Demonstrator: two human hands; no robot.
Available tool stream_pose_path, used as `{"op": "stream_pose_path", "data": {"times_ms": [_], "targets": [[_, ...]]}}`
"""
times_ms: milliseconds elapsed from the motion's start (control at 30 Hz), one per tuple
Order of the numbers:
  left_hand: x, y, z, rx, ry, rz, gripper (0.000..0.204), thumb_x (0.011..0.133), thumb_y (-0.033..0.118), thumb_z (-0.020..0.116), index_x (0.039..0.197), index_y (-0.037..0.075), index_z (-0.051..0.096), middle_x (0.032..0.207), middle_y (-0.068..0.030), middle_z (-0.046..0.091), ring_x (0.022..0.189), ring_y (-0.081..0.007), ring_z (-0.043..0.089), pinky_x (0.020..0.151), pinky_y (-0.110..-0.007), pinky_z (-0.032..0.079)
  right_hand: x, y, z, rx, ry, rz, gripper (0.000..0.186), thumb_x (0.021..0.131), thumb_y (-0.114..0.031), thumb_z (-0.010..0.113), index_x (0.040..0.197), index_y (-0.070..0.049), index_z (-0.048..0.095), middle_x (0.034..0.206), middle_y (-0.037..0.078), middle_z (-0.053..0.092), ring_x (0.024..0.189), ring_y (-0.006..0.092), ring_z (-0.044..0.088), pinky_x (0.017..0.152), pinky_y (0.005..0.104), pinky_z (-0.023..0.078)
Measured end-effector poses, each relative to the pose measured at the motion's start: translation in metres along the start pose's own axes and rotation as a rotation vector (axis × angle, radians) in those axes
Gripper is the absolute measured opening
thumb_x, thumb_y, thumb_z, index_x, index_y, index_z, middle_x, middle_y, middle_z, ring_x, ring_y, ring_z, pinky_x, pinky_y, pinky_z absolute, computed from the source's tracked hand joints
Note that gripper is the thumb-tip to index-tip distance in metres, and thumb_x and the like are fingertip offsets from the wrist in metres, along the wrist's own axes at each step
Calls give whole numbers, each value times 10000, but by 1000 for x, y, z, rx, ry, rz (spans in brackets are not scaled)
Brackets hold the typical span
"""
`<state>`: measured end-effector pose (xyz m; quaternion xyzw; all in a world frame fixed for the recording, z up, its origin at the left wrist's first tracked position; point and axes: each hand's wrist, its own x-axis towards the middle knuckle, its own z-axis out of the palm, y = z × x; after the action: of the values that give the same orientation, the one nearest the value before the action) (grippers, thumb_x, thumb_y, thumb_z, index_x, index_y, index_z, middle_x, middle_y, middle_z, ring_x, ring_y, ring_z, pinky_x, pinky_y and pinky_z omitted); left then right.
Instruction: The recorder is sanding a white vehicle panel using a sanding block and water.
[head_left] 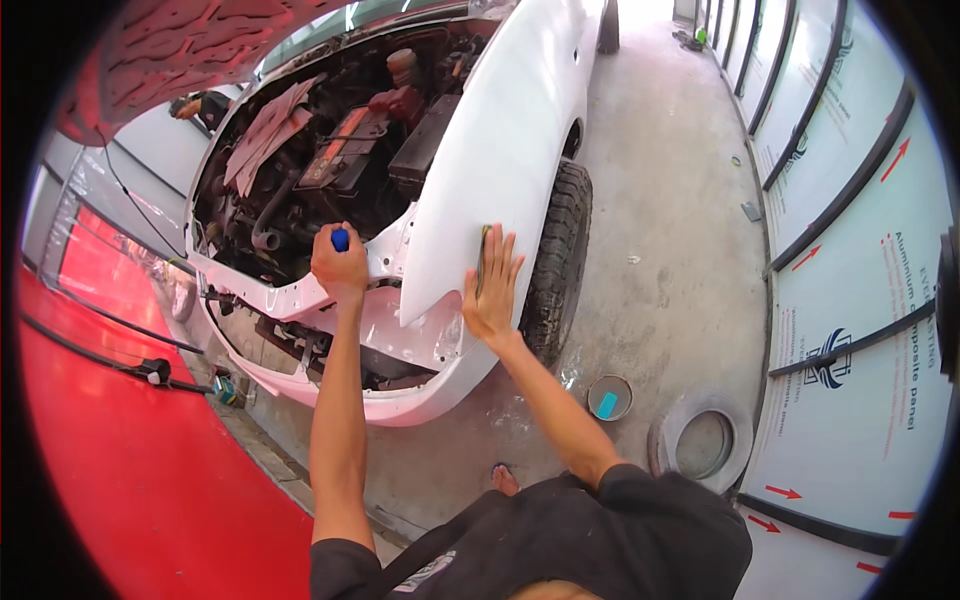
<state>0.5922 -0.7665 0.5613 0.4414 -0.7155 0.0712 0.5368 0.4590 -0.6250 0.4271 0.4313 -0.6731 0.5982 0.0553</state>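
My left hand (340, 262) is closed above the front edge of the engine bay. It grips something with a rounded blue end (341, 240); the rest is hidden in the fist. My right hand (492, 288) lies flat, fingers stretched out, on the white front fender (500, 150) of a car. Under it is a thin flat pad, its greenish-dark edge (481, 258) showing beside the index finger. The engine bay (290, 215) is uncovered, with a battery (345, 148) and a crumpled cloth (265, 135) inside.
The front tyre (560, 255) stands right of the fender. On the concrete floor (660, 300) are a round container (610, 398) with a turquoise piece in it and a loose tyre-like ring (702, 438). Panelled walls (830, 250) run along the right. A raised hood (190, 50) hangs upper left; a red panel (130, 430) fills the left.
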Motion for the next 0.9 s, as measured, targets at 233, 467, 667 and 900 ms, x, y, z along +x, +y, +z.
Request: {"op": "stream_pose_path", "data": {"times_ms": [233, 467, 667, 900], "targets": [[-3, 0, 1, 2, -14, -27, 154, 888, 193, 713, 917, 46, 683, 897, -155, 689, 818, -391, 674, 723, -458, 522, 108, 4, -21, 70, -72, -33, 693, 1043, -250, 409, 1632, -31, 116, 1704, 162, 117, 1578, 371, 38, 1252, 540, -23], [4, -1, 0, -6, 11, 0, 154, 888, 195, 710, 915, 46, 682, 884, -158, 680, 817, -397, 670, 721, -465, 518, 90, -3, -8, 41, 5, -203, 676, 1067, -260, 385, 1616, 19, 106, 1698, 190, 110, 1577, 343, 77, 1259, 530, 8], [0, -9, -7, 46, 6, -8, 164, 900, 192, 712, 926, 32, 685, 866, -168, 695, 798, -386, 687, 722, -432, 530, 65, -17, -5, 111, -65, -92, 737, 1046, -317, 426, 1600, 62, 122, 1677, 251, 133, 1567, 407, 76, 1252, 544, -3], [-2, 6, 6, -18, -9, -19, 151, 889, 197, 713, 922, 53, 679, 890, -151, 679, 816, -385, 673, 725, -461, 521, 140, 7, -16, 21, -68, -111, 719, 1048, -327, 403, 1620, 6, 121, 1690, 209, 134, 1575, 378, 58, 1249, 548, -28]]}}
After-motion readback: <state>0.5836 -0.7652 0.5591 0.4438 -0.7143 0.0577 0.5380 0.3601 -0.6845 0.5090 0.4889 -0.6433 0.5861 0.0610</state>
